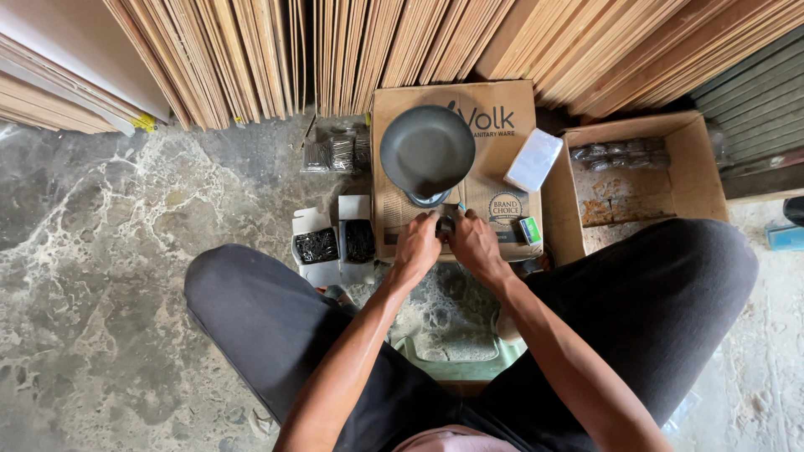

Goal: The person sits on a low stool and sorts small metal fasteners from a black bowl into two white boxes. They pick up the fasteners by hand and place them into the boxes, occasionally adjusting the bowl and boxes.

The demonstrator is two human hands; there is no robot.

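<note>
My left hand (pixel 417 244) and my right hand (pixel 474 243) meet at the near edge of a flat cardboard box (pixel 402 209) on the floor. Both close around a small dark object (pixel 445 224) between them; what it is cannot be made out. Just beyond the hands a grey scoop-shaped pan (pixel 427 149) sits on a small scale on the box. A white packet (pixel 533 159) and a small green box (pixel 529 229) lie on the cardboard to the right.
Two small open boxes of dark nails (pixel 338 243) sit left of the cardboard, with clear bags of nails (pixel 335 152) behind them. An open carton (pixel 636 180) with more bags stands to the right. Plywood sheets (pixel 377 50) lean along the back. My knees flank the hands.
</note>
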